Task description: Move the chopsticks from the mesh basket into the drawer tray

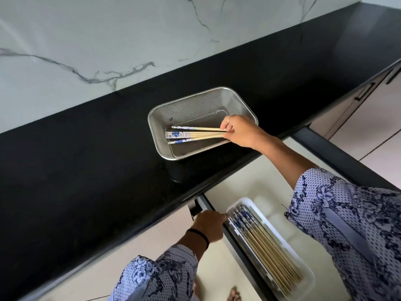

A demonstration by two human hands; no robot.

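Several chopsticks (195, 134) with blue-and-white patterned ends lie in the mesh basket (191, 109), and your right hand (240, 131) pinches their plain wooden tips at the basket's right end, so that grip is holding the bundle. The basket sits on a glossy black bench (86, 153), close to its front edge, and behind the basket rises a white marble backsplash (86, 40) with grey veins. Below and in front of the basket the drawer (338, 153) stands pulled out, pale inside with a dark frame. A white drawer tray (308, 279) rests in it, already carrying a row of matching chopsticks (267, 246). Your left hand (209, 224), with a black band at the wrist, curls its grip over the drawer's left edge, just beside the tray. To the right of the basket, cream cabinet fronts (368, 118) with dark bar handles run along under the bench. Both your sleeves (347, 224) are blue floral cloth.
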